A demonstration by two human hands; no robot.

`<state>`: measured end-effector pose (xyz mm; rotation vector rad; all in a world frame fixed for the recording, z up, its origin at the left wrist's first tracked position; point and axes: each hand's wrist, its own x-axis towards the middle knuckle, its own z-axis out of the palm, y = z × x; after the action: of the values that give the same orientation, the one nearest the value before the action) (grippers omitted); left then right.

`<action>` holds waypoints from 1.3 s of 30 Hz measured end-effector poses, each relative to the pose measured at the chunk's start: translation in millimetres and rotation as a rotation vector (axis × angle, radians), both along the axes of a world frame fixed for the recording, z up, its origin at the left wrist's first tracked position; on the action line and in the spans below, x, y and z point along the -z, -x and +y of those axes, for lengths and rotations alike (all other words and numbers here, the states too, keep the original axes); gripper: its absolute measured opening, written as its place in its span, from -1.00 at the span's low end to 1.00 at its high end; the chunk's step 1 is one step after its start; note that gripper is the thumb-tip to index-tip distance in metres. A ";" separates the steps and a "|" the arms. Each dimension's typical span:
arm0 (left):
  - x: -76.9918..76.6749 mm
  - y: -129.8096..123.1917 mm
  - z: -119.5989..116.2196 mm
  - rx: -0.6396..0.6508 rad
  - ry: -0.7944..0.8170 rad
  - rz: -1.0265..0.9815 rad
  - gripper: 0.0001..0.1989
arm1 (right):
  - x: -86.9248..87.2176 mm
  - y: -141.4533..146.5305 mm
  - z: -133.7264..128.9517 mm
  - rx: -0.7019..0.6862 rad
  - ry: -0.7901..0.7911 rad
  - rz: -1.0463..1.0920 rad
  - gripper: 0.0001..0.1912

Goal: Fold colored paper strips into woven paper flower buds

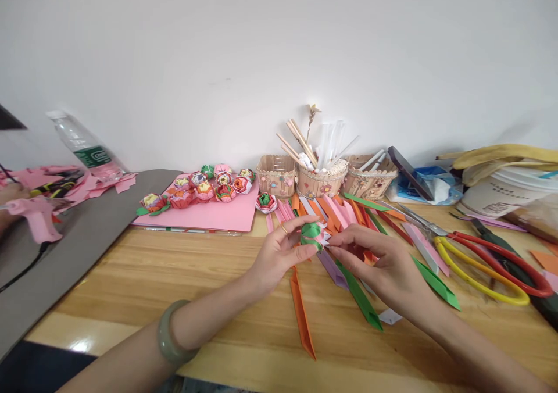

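Observation:
A small folded paper flower [311, 236], green with white and pink, is held above the wooden table [174, 277]. My left hand [279, 250] grips its green side between thumb and fingers; a ring and a jade-coloured bangle are on that hand and wrist. At the flower's right edge, my right hand [370, 253] pinches the white petal tips with thumb and index finger. Folded paper strips in orange, green, pink and purple lie beneath and behind my hands, among them an orange strip [302, 317] and a green strip [360, 297].
Finished paper flowers [204, 192] rest on pink sheets [235, 213]. Decorated baskets [322, 181] with sticks stand by the wall. Scissors [483, 265] and a white tub [510, 189] are right. Far left, another person's hand is beside a pink glue gun [37, 215] and a bottle [82, 143].

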<state>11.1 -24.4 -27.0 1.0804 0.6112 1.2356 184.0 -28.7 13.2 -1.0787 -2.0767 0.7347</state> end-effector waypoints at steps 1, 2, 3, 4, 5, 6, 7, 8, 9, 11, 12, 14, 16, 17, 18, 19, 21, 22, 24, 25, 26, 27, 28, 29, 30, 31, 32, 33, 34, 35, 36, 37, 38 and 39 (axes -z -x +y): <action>1.3 -0.2 0.5 -0.013 -0.016 0.013 -0.61 | 0.6 0.0 0.2 -0.006 -0.002 0.006 -0.88; 2.4 -0.4 0.8 -0.022 -0.029 0.020 -0.60 | 1.2 0.0 0.7 -0.013 -0.003 0.013 -0.88; 3.3 -0.7 0.9 -0.028 -0.039 0.024 -0.60 | 1.9 0.0 1.3 -0.019 0.000 0.022 -0.88; 3.9 -0.9 0.9 -0.030 -0.047 0.026 -0.60 | 2.6 0.1 2.0 -0.024 0.007 0.031 -0.88; 4.3 -0.9 0.8 -0.030 -0.052 0.025 -0.60 | 3.2 0.2 2.8 -0.027 0.018 0.041 -0.88; 4.5 -0.9 0.7 -0.025 -0.056 0.025 -0.59 | 3.7 0.2 3.6 -0.027 0.032 0.053 -0.88; 4.7 -0.7 0.6 -0.018 -0.055 0.024 -0.59 | 4.1 0.3 4.3 -0.025 0.048 0.065 -0.87; 4.8 -0.5 0.5 -0.011 -0.050 0.024 -0.58 | 4.3 0.4 4.8 -0.021 0.064 0.078 -0.86; 4.8 -0.2 0.5 -0.003 -0.045 0.024 -0.57 | 4.4 0.5 5.1 -0.017 0.077 0.088 -0.86; 4.6 0.3 0.6 -0.001 -0.040 0.018 -0.57 | 4.3 0.6 5.2 -0.019 0.095 0.099 -0.84; 4.3 0.4 0.6 -0.002 -0.039 0.019 -0.58 | 4.0 0.7 5.0 -0.025 0.100 0.101 -0.84; 3.3 0.2 0.2 -0.004 -0.038 0.028 -0.59 | 3.4 0.8 4.8 -0.035 0.110 0.100 -0.84; 2.0 -0.4 -0.6 0.000 -0.029 0.044 -0.59 | 3.3 0.9 5.1 -0.033 0.111 0.081 -0.83; 1.5 -0.7 -1.0 0.006 -0.024 0.051 -0.59 | 3.7 0.9 5.3 -0.029 0.103 0.063 -0.83; 1.0 -0.9 -1.5 0.009 -0.023 0.056 -0.59 | 4.5 0.8 5.5 -0.023 0.088 0.042 -0.83; 0.7 -1.1 -1.8 0.015 -0.016 0.061 -0.59 | 5.6 0.9 5.7 -0.018 0.064 0.019 -0.83; 0.6 -1.3 -1.9 0.014 -0.008 0.066 -0.59 | 8.9 1.3 5.5 -0.001 -0.010 -0.019 -0.84; 0.7 -1.3 -1.8 0.012 -0.005 0.067 -0.60 | 10.8 1.6 5.1 0.005 -0.065 -0.032 -0.84; 0.9 -1.5 -1.3 0.006 -0.001 0.068 -0.60 | 13.8 2.7 3.8 0.037 -0.173 -0.063 -0.85; 1.0 -1.7 -1.1 0.001 0.002 0.070 -0.61 | 14.6 3.3 3.0 0.047 -0.215 -0.072 -0.85; 1.0 -1.9 -0.8 -0.004 0.006 0.072 -0.60 | 14.7 3.7 2.2 0.054 -0.238 -0.075 -0.85; 0.9 -2.1 -0.7 -0.011 0.009 0.074 -0.60 | 14.1 4.0 1.5 0.053 -0.237 -0.073 -0.85; 0.7 -2.3 -0.6 -0.019 0.011 0.077 -0.60 | 12.8 4.2 1.0 0.053 -0.214 -0.062 -0.84; 0.5 -2.4 -0.5 -0.029 0.010 0.080 -0.61 | 11.2 4.1 0.8 0.050 -0.170 -0.045 -0.84; 0.3 -2.4 -0.4 -0.036 0.007 0.081 -0.61 | 9.3 3.9 0.8 0.047 -0.111 -0.026 -0.83; 0.1 -2.4 -0.4 -0.039 0.003 0.081 -0.61 | 7.5 3.5 1.3 0.043 -0.043 -0.006 -0.82; 0.0 -2.3 -0.5 -0.041 0.000 0.077 -0.62 | 6.1 3.1 1.9 0.037 0.027 0.014 -0.81; 0.0 -2.1 -0.5 -0.039 -0.001 0.072 -0.62 | 5.2 2.7 2.8 0.029 0.090 0.035 -0.80; 0.1 -2.0 -0.7 -0.037 -0.001 0.065 -0.62 | 4.8 2.4 3.8 0.021 0.146 0.055 -0.79; 0.1 -1.8 -0.8 -0.035 0.000 0.060 -0.62 | 4.8 2.1 4.6 0.015 0.193 0.073 -0.78; 0.1 -1.7 -0.9 -0.035 0.003 0.059 -0.63 | 5.1 1.9 5.4 0.014 0.229 0.091 -0.78; 0.2 -1.7 -1.0 -0.037 0.005 0.061 -0.63 | 5.5 1.7 5.8 0.017 0.260 0.107 -0.78; 0.2 -1.6 -1.1 -0.040 0.006 0.065 -0.64 | 5.8 1.4 6.1 0.022 0.286 0.118 -0.78; 0.4 -1.6 -1.0 -0.042 0.005 0.067 -0.64 | 5.9 1.2 6.2 0.024 0.310 0.127 -0.77</action>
<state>12.8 -25.4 -27.4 1.1133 0.6910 1.2372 182.9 -22.5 7.4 -1.1857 -1.8791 1.1101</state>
